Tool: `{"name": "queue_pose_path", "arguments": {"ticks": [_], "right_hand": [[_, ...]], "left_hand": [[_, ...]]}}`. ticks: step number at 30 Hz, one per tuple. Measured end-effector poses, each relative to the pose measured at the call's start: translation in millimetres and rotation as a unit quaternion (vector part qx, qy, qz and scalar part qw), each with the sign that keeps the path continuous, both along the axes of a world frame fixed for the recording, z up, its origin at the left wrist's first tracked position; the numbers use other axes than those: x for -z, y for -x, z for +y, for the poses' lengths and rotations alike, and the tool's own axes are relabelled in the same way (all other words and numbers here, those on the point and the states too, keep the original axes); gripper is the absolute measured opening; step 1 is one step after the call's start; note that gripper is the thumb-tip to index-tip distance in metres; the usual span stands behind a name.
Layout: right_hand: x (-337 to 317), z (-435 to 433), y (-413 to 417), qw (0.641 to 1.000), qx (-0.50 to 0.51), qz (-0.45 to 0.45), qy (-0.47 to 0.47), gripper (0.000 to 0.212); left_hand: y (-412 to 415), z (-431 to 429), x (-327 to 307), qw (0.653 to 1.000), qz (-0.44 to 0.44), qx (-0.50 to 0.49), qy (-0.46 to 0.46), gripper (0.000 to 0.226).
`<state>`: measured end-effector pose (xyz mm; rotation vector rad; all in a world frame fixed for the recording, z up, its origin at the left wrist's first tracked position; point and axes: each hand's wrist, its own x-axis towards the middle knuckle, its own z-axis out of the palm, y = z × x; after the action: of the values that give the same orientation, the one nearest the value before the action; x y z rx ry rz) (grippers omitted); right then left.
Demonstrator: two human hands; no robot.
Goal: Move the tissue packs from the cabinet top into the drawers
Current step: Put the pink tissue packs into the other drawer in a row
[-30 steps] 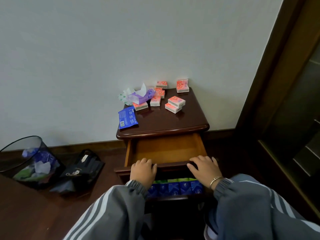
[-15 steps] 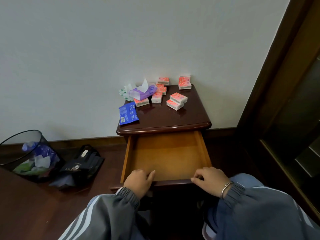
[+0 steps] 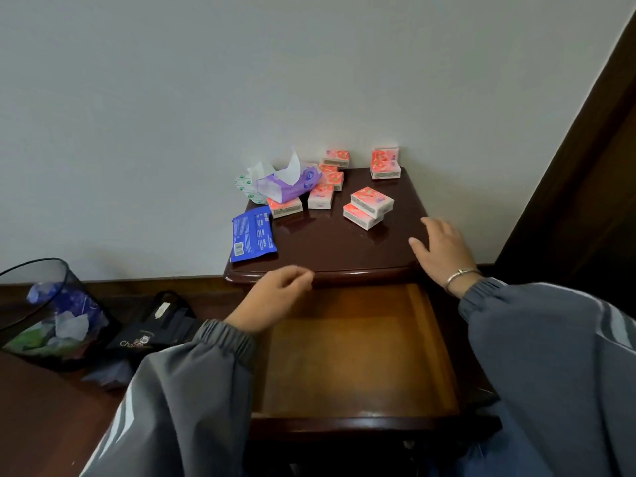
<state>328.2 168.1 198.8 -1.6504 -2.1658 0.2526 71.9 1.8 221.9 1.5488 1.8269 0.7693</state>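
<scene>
Firstly, pink tissue packs: all of them lie on the cabinet top [image 3: 344, 249], none in the drawer.
Stack of two [image 3: 370, 208]: it is toward the right of the top, one pack lying askew on the other, and is the nearest to the right hand.
Upright pack [image 3: 385, 163]: it stands at the back right corner, against the wall.
Other pink packs [image 3: 321, 196]: a loose cluster in the middle back, touching each other.
Purple tissue pack [image 3: 289, 185]: it is opened, with a white sheet sticking up, and rests partly on a pink pack at the back left.
Green and white pack [image 3: 246, 187]: it is at the back left edge, behind the purple one.
Blue flat pack [image 3: 254, 239]: it lies on the left front part and overhangs the left edge a little.
Drawer [image 3: 354, 352]: the top one, pulled far out, its orange-brown wooden floor in plain view.
Left hand [image 3: 272, 301]: its fingers are loosely curled and hold nothing; it is over the back left corner of the drawer, just below the front edge of the top.
Right hand [image 3: 442, 249]: its fingers are straight and spread, holding nothing, at the right front corner of the top; I cannot tell if it touches the wood.
Bracelet [image 3: 461, 275]: it is metal, on the right wrist.
Waste bin [image 3: 41, 304]: dark mesh, on the floor at the left, with paper inside.
Black bag [image 3: 155, 325]: it is on the floor between the bin and the cabinet.
</scene>
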Motion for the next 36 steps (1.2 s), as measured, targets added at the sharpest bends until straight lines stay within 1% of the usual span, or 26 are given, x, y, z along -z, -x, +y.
{"name": "queue_pose_path", "arguments": {"ticks": [3,6,8,10,11,12,14,16,18,20,22,23,24,25,27,28,30,31,32,33,35,36], "right_hand": [[14,28,25,0.998,0.013,-0.046,0.045,0.062],[34,37,39,0.989,0.008,-0.109,0.099,0.067],[47,35,41,0.987,0.015,-0.139,0.076,0.067],[53,31,41,0.99,0.02,-0.137,0.032,0.066],[55,31,41,0.991,0.021,-0.13,0.015,0.065],[56,30,41,0.992,0.025,-0.122,0.001,0.064],[58,28,42,0.994,0.034,-0.106,-0.019,0.062],[60,26,42,0.994,0.041,-0.098,-0.036,0.06],[61,24,42,0.993,0.05,-0.091,-0.048,0.059],[61,23,42,0.993,0.059,-0.084,-0.058,0.059],[62,22,43,0.993,0.064,-0.078,-0.068,0.059],[62,22,43,0.993,0.066,-0.074,-0.071,0.058],[62,21,43,0.993,0.067,-0.07,-0.073,0.058],[62,20,43,0.993,0.066,-0.067,-0.075,0.058],[61,20,42,0.993,0.062,-0.063,-0.074,0.058],[61,20,42,0.994,0.061,-0.061,-0.073,0.058],[60,19,42,0.994,0.058,-0.058,-0.073,0.058],[59,19,42,0.994,0.056,-0.059,-0.072,0.058],[59,19,42,0.994,0.054,-0.06,-0.07,0.058],[58,18,42,0.995,0.053,-0.061,-0.065,0.059],[58,17,41,0.995,0.049,-0.063,-0.052,0.059],[58,17,41,0.996,0.046,-0.065,-0.047,0.058]], "left_hand": [[-2,39,1,0.992,-0.058,-0.098,-0.045,0.021],[-5,72,12,0.984,-0.073,-0.154,-0.058,0.025],[-8,92,19,0.979,-0.083,-0.178,-0.056,0.027],[-14,113,22,0.975,-0.089,-0.194,-0.054,0.029],[-19,125,23,0.974,-0.095,-0.199,-0.051,0.033],[-24,138,23,0.973,-0.106,-0.2,-0.044,0.042],[-37,165,22,0.973,-0.126,-0.195,-0.009,0.071],[-49,189,19,0.975,-0.122,-0.181,0.033,0.096],[-60,211,16,0.978,-0.1,-0.172,0.053,0.107],[-67,229,15,0.98,-0.05,-0.178,0.066,0.111],[-70,244,18,0.98,0.034,-0.177,0.08,0.109],[-70,249,19,0.979,0.063,-0.174,0.085,0.107],[-69,253,20,0.979,0.072,-0.17,0.092,0.105],[-66,255,21,0.979,0.063,-0.161,0.103,0.103],[-59,255,21,0.985,-0.002,-0.129,0.112,0.092],[-54,251,21,0.987,-0.042,-0.114,0.103,0.079],[-42,235,21,0.989,-0.096,-0.09,0.069,0.046],[-36,224,23,0.989,-0.111,-0.082,0.042,0.033],[-29,213,26,0.987,-0.133,-0.085,0.007,0.027],[-22,201,31,0.981,-0.165,-0.095,-0.03,0.028],[-11,175,40,0.96,-0.227,-0.139,-0.085,0.045],[-6,163,45,0.95,-0.244,-0.167,-0.101,0.051]]}}
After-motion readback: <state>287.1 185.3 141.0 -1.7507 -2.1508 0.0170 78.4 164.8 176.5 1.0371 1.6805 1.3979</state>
